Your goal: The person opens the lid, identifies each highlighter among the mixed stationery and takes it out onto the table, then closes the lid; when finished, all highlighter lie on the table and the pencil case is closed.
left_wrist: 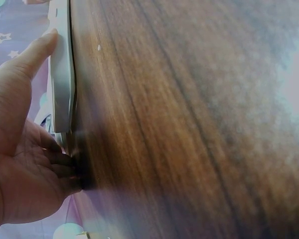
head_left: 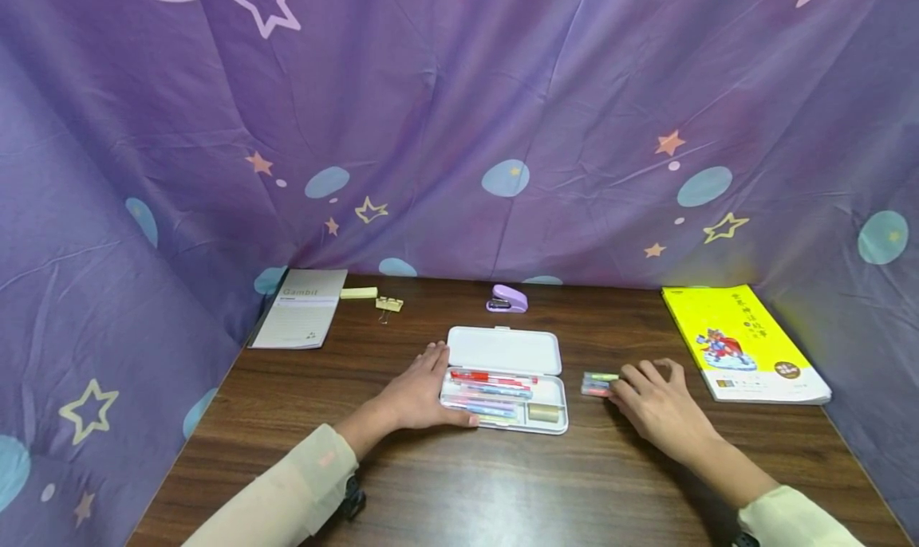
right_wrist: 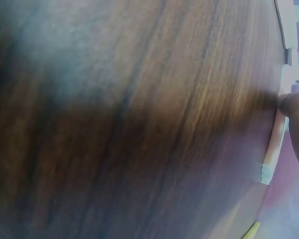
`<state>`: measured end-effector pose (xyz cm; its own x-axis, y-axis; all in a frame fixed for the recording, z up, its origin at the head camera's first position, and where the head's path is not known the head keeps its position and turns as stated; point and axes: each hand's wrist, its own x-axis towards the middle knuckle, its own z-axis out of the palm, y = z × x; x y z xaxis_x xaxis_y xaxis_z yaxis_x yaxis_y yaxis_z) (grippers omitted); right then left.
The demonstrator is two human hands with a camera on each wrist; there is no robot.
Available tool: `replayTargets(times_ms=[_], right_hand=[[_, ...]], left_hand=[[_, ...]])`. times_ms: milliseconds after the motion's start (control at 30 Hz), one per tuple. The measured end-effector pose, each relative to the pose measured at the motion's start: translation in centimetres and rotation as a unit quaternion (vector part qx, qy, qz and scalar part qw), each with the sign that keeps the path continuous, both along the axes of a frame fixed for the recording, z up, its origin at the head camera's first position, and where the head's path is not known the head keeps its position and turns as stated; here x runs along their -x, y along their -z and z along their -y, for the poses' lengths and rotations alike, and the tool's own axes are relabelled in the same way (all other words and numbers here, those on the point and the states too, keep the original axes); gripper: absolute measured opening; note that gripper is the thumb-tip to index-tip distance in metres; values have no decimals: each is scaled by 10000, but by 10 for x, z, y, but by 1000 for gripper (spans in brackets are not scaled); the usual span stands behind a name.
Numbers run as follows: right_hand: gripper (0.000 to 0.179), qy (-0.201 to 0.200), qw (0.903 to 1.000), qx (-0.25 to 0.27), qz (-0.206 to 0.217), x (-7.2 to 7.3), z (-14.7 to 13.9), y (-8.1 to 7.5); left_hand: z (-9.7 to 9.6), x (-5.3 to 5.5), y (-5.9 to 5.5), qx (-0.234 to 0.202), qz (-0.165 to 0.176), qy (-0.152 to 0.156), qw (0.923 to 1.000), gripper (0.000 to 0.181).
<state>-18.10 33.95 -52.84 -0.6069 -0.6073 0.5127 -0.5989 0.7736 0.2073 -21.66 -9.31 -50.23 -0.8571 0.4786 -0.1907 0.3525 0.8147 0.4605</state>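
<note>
A white pencil case (head_left: 504, 352) lies open on the table, its lid folded back. Red and pastel pens (head_left: 495, 389) and a small tan block (head_left: 543, 412) lie inside its tray. My left hand (head_left: 420, 387) rests against the case's left end, fingers extended along the side and thumb on the front edge. To the right of the case, my right hand (head_left: 656, 403) pinches a small bundle of short pens (head_left: 597, 383) with green, grey and red ends. In the right wrist view the thumb touches a pale stick (right_wrist: 275, 142); the other fingers are out of sight.
A lilac stapler (head_left: 507, 299) stands behind the case. At the back left lie a notebook (head_left: 300, 312), a pale yellow strip (head_left: 358, 293) and a gold binder clip (head_left: 389, 304). A yellow book (head_left: 743, 344) lies at the right; a purple curtain (head_left: 459, 132) surrounds the table.
</note>
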Motion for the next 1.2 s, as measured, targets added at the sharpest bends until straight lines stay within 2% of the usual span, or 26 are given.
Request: replayTargets(times_ms=[400, 667, 733, 867, 1000, 1200], right_hand=[[61, -173, 9995, 113, -219, 4, 10, -1], [60, -375, 9991, 112, -175, 9, 25, -7], [52, -430, 9989, 94, -135, 11, 29, -9], [18, -454, 9990, 34, 26, 14, 41, -13], [26, -433, 9989, -23, 170, 17, 57, -16], [25, -497, 9983, -38, 315, 21, 79, -16]], left_hand=[[0, 1, 0, -57, -48, 39, 10000, 143], [1, 1, 0, -80, -17, 41, 10000, 142], [1, 1, -1, -77, -7, 32, 10000, 142], [0, 1, 0, -57, 7, 15, 10000, 143], [0, 1, 0, -67, 3, 13, 10000, 143], [0, 0, 0, -66, 14, 6, 10000, 142]])
